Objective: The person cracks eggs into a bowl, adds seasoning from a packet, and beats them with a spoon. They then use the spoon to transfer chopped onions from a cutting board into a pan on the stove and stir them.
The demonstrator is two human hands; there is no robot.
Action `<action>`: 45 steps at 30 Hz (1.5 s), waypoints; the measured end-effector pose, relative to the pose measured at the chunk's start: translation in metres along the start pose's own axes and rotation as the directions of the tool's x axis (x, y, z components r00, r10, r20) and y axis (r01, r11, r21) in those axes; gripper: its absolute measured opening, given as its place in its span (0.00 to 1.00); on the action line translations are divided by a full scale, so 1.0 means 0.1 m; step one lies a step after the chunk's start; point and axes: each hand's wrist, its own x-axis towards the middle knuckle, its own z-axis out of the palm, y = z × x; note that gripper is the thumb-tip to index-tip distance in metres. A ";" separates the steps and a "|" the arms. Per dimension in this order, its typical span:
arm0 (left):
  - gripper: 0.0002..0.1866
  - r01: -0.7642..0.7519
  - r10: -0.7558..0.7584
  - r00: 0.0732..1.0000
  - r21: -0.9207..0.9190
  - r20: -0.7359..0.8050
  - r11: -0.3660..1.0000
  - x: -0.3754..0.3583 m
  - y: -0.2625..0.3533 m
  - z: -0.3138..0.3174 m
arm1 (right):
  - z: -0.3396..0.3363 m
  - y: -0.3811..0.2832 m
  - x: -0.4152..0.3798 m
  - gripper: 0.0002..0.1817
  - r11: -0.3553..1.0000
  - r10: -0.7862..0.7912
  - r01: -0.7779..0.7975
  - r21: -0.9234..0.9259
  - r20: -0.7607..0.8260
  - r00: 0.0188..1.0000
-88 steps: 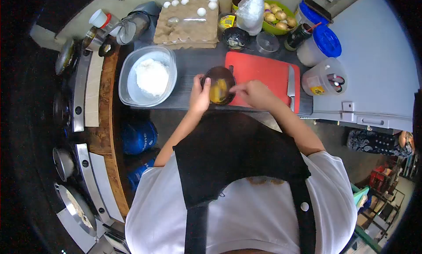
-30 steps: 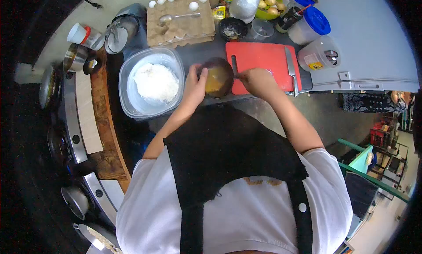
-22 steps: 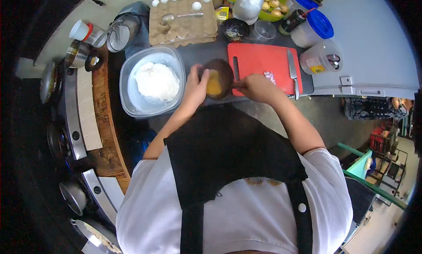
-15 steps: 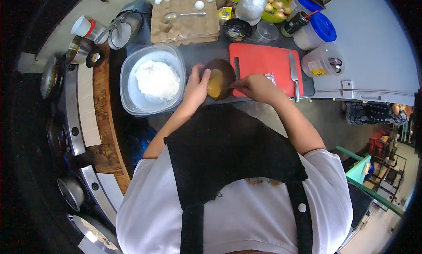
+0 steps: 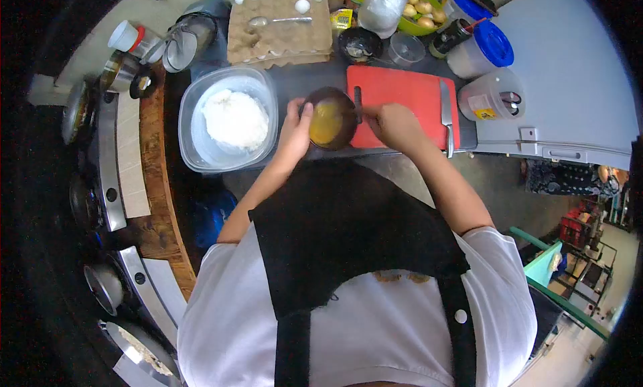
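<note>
My left hand (image 5: 296,128) grips the left rim of a small dark bowl (image 5: 343,134), thumb over the edge. Yellow liquid that looks like beaten egg (image 5: 324,124) lies in the bowl. My right hand (image 5: 396,127) is closed around the handle of a utensil that reaches over the bowl's right side; its head cannot be made out. Under that hand lies a red cutting board (image 5: 395,86), with a knife (image 5: 447,116) along its right edge. Left of the bowl, a clear plastic tub (image 5: 189,142) holds a mound of white powder (image 5: 234,121), like flour.
Behind stands an egg tray (image 5: 278,39) with several eggs and a spoon (image 5: 280,21) on it. A black bowl (image 5: 360,45), a clear cup (image 5: 406,49) and blue-lidded tubs (image 5: 494,42) line the back. A stove with pans (image 5: 105,290) runs down the left.
My right hand has shifted slightly up, now hiding the small chopped pieces seen on the board. The yellow liquid has moved and spread inside the bowl. My left hand keeps its grip.
</note>
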 end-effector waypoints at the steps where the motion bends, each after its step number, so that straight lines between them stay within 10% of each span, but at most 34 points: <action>1: 0.26 -0.010 0.010 1.000 -0.055 0.005 0.998 0.00 -0.01 0.02 | 0.01 0.02 -0.03 0.15 1.000 0.001 -0.001 -0.001 0.004 1.000; 10: 0.29 -0.047 0.050 0.999 -0.123 0.021 0.991 0.05 -0.08 0.12 | 0.01 0.06 -0.02 0.15 0.969 0.083 -0.032 -0.244 0.204 0.975; 12: 0.29 -0.070 0.071 0.997 -0.078 0.006 0.995 0.02 -0.09 0.13 | -0.05 0.05 -0.09 0.15 0.980 -0.197 0.197 0.007 0.074 0.978; 15: 0.28 -0.046 0.047 0.999 -0.143 0.001 0.989 -0.01 -0.01 0.15 | 0.02 0.17 -0.01 0.16 0.985 0.050 -0.020 -0.170 0.174 0.983; 19: 0.27 -0.045 0.044 0.999 -0.087 -0.008 0.995 0.01 -0.06 0.18 | -0.05 0.09 -0.09 0.15 0.975 -0.216 0.209 0.074 0.112 0.970; 22: 0.28 -0.045 0.043 0.999 -0.079 -0.030 0.996 -0.02 -0.03 0.24 | -0.14 0.06 -0.04 0.15 0.983 0.084 -0.060 -0.173 0.132 0.988; 24: 0.28 -0.051 0.049 0.998 -0.050 -0.050 0.997 -0.03 0.03 0.24 | -0.22 0.01 -0.15 0.15 0.983 -0.177 0.164 0.078 0.217 0.960; 28: 0.29 -0.052 0.049 0.998 -0.068 -0.048 0.996 -0.04 0.04 0.29 | -0.10 0.20 -0.04 0.18 0.990 0.011 0.006 -0.140 0.123 0.992; 31: 0.29 -0.029 0.026 0.999 -0.058 -0.039 0.998 -0.02 0.07 0.26 | -0.10 0.26 -0.11 0.19 0.974 -0.220 0.226 -0.007 0.209 0.953; 40: 0.28 -0.027 0.012 0.994 -0.133 -0.112 0.991 -0.13 0.08 0.48 | -0.18 0.35 -0.15 0.15 0.983 -0.165 0.151 0.104 0.135 0.977; 43: 0.28 -0.071 0.054 0.986 -0.103 -0.158 0.992 -0.10 0.06 0.59 | -0.18 0.51 -0.12 0.15 0.983 -0.091 0.122 -0.136 0.217 0.972; 45: 0.28 0.043 -0.066 0.991 -0.187 -0.120 0.981 -0.18 0.09 0.64 | -0.24 0.51 -0.23 0.18 0.947 -0.321 0.311 0.084 0.150 0.935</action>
